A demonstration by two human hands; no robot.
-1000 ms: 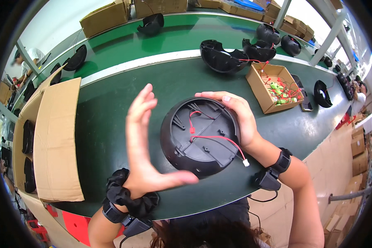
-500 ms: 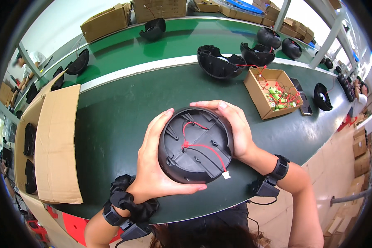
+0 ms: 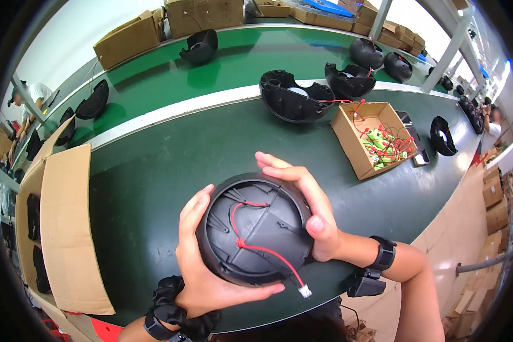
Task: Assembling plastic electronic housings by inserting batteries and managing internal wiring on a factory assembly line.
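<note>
A round black plastic shell (image 3: pixel 251 228), hollow side up, sits between my two hands over the green bench. From a red joint in it runs a red wire (image 3: pixel 273 252), which hangs over the near rim and ends in a small white connector (image 3: pixel 305 291). My left hand (image 3: pixel 202 256) wraps the shell's left side, its thumb stretched along the near edge. Against the right side rests my right hand (image 3: pixel 313 211), thumb near the rim, fingertips reaching past the far edge. Whether the shell touches the bench cannot be made out.
A cardboard tray (image 3: pixel 356 154) holds green battery packs (image 3: pixel 385 142) with red leads. Nearby lie black half-shells (image 3: pixel 293 105) and a dark phone-like slab (image 3: pixel 413 137). An open carton (image 3: pixel 65 228) stands left. A white rail (image 3: pixel 176 114) crosses behind; people work further off.
The whole view has shifted, so the bench things appear lower and further left. My right fingers have come off the shell's far rim, and the thumb now lies lower along its right side.
</note>
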